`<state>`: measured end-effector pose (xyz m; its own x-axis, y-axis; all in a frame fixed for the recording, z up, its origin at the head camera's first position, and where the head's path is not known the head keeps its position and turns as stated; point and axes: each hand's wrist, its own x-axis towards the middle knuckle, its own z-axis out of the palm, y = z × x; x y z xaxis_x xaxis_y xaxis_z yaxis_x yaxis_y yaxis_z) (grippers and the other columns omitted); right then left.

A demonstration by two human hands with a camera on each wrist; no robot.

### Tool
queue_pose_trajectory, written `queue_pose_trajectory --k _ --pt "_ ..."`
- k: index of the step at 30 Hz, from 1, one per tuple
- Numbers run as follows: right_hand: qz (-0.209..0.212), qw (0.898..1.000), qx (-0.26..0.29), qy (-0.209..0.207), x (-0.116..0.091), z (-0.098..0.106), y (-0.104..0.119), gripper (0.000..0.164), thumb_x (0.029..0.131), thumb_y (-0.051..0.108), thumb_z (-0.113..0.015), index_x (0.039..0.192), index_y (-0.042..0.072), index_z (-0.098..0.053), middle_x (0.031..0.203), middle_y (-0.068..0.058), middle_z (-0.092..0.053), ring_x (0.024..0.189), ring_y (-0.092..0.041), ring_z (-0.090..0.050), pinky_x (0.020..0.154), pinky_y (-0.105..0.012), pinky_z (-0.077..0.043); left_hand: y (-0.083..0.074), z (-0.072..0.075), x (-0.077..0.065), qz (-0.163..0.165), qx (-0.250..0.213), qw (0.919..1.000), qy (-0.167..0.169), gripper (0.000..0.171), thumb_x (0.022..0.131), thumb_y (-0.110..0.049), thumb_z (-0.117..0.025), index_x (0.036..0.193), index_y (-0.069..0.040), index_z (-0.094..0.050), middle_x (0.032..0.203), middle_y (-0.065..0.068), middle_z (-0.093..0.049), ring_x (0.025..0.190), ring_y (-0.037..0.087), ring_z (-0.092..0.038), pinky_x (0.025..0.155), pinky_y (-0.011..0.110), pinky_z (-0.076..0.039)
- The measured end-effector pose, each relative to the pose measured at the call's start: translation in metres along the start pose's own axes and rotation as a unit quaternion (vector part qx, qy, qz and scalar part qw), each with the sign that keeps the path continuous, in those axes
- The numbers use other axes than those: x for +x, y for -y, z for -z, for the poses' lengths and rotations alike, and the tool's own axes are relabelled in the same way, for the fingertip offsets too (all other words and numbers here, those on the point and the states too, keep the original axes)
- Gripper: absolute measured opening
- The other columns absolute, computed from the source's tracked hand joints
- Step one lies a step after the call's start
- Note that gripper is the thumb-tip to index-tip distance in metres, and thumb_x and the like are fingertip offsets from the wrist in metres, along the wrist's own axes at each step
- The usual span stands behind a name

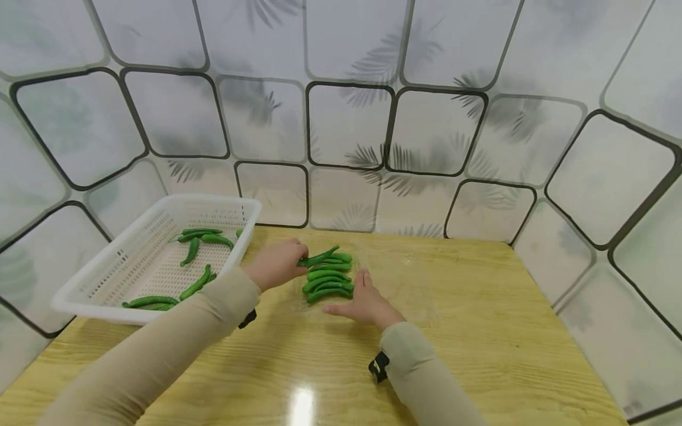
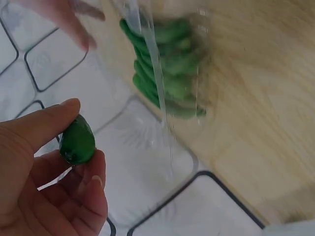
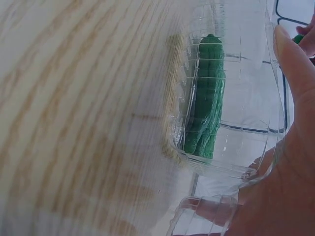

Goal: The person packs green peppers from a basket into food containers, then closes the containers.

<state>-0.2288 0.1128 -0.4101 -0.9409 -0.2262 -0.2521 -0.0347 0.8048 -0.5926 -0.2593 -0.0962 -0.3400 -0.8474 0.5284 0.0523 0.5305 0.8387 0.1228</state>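
In the head view my left hand (image 1: 278, 264) pinches a long green chili pepper (image 1: 319, 257) between thumb and fingers, over the far left of a pepper row. The left wrist view shows the rounded end of this pepper (image 2: 78, 142) in the fingertips. Several green chili peppers (image 1: 327, 283) lie side by side in a clear plastic box (image 3: 246, 93). My right hand (image 1: 369, 302) rests against the box's near right corner, thumb and fingers extended and spread. To its right spreads the box's clear lid (image 1: 405, 284), hard to make out.
A white perforated plastic basket (image 1: 154, 272) stands on the left, with several loose green peppers (image 1: 193, 251) inside. Under everything is a wood-grain tabletop (image 1: 495, 331). A patterned wall covering (image 1: 351, 124) encloses the back and sides.
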Motion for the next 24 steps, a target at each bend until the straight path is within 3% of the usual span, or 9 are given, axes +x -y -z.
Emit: queue_pose_trajectory --k 5,10,16,24 --pt "0.003 1.000 -0.003 -0.001 0.000 0.000 -0.001 0.119 0.075 0.061 -0.066 0.147 -0.002 0.005 0.152 -0.021 0.008 0.137 -0.041 -0.013 0.106 -0.050 -0.026 -0.014 -0.017 0.007 0.003 -0.011 0.9985 0.053 0.029 0.083 -0.022 -0.072 0.103 -0.006 -0.061 0.097 0.007 -0.064 0.084 0.020 -0.061 0.072 0.034 -0.051" --pt "0.007 1.000 0.007 0.001 0.002 -0.001 -0.003 0.118 0.076 0.060 -0.066 0.147 -0.002 0.006 0.152 -0.020 0.010 0.138 -0.039 -0.010 0.107 -0.050 -0.024 -0.021 -0.033 0.011 -0.010 -0.008 0.9966 0.082 0.026 0.081 -0.022 -0.075 0.096 -0.007 -0.060 0.086 0.003 -0.062 0.074 0.016 -0.058 0.067 0.032 -0.049" --pt "0.012 1.000 0.000 -0.004 0.002 -0.002 -0.004 0.119 0.075 0.061 -0.066 0.146 -0.002 0.005 0.152 -0.021 0.009 0.138 -0.037 -0.010 0.107 -0.048 -0.025 -0.031 -0.047 0.016 -0.019 -0.005 0.9956 0.091 0.019 0.084 -0.022 -0.071 0.081 -0.011 -0.055 0.069 -0.002 -0.051 0.059 0.012 -0.045 0.057 0.031 -0.041" --pt "0.018 1.000 -0.012 -0.007 0.001 -0.002 -0.002 0.119 0.075 0.063 -0.065 0.146 -0.004 0.003 0.152 -0.023 0.007 0.138 -0.037 -0.010 0.107 -0.048 -0.025 -0.036 -0.061 0.022 -0.006 0.037 0.9963 0.078 0.023 0.086 -0.029 -0.069 0.098 -0.011 -0.060 0.085 0.002 -0.064 0.079 0.018 -0.063 0.067 0.038 -0.053"
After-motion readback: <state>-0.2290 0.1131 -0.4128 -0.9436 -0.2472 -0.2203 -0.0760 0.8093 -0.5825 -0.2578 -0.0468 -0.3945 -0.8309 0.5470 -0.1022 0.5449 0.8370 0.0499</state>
